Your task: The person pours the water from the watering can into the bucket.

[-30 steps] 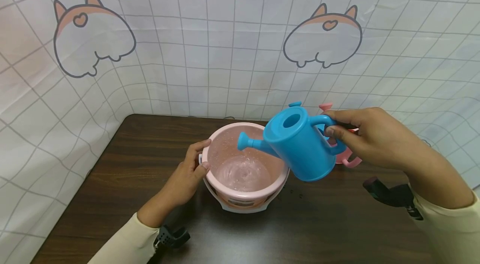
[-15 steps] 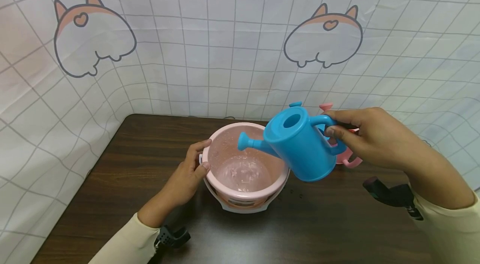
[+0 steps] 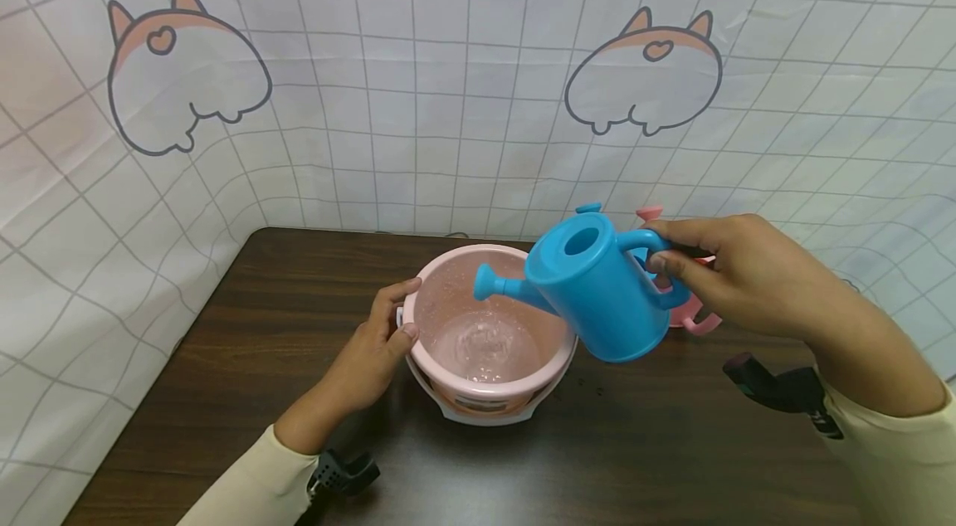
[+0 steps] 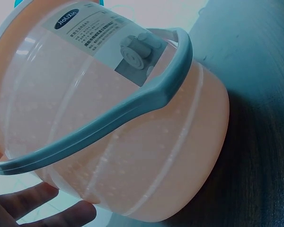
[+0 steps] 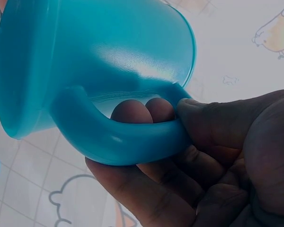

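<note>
A pale pink bucket (image 3: 426, 356) with a white handle stands on the dark table, with rippling water at its bottom. My left hand (image 3: 366, 360) holds its left side, thumb and forefinger at the rim. In the left wrist view, two fingertips (image 4: 83, 215) lie against the bucket's wall below its lowered handle (image 4: 128, 111). My right hand (image 3: 732, 273) grips the handle of a blue watering can (image 3: 608, 302) above the table. The can tilts left, its spout over the bucket. The right wrist view shows my fingers curled round the can's handle (image 5: 123, 142).
Behind the held can, a pink watering can (image 3: 695, 320) stands mostly hidden. A blue spout head (image 3: 588, 207) and a pink one (image 3: 648, 212) show above it at the back. Several water drops (image 3: 590, 387) lie on the table (image 3: 261, 343). A grid-patterned cloth (image 3: 418, 94) hangs behind.
The ripples and bubbles on the water in the bucket have shifted. Both hands, the bucket and the watering can stay in place.
</note>
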Demonstrator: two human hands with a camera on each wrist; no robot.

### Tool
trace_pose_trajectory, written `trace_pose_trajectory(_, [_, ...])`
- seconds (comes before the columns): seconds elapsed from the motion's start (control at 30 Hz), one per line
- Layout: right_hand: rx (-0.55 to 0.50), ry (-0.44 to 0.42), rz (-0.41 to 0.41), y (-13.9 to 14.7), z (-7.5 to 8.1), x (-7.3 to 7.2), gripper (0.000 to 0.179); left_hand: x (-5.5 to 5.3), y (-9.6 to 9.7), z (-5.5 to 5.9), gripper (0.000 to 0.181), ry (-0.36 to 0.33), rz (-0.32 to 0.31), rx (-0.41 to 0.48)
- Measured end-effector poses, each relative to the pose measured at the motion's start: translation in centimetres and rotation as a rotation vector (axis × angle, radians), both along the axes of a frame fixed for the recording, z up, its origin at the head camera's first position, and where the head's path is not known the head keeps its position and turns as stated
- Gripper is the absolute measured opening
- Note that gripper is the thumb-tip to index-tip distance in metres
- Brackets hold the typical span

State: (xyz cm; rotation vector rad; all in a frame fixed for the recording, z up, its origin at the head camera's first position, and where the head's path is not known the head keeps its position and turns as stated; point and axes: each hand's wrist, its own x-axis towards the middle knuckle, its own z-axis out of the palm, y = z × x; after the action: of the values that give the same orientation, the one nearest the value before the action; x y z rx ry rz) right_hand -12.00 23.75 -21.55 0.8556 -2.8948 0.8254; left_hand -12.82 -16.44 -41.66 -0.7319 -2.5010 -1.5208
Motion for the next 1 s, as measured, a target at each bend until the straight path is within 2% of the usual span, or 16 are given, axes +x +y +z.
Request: trace_pose_trajectory(1.0, [0.043,0.031,-0.001,-0.33,0.13,-0.21,0.045,-0.03,-0.05,0.09,0.053,0.003,0.002,-0.007])
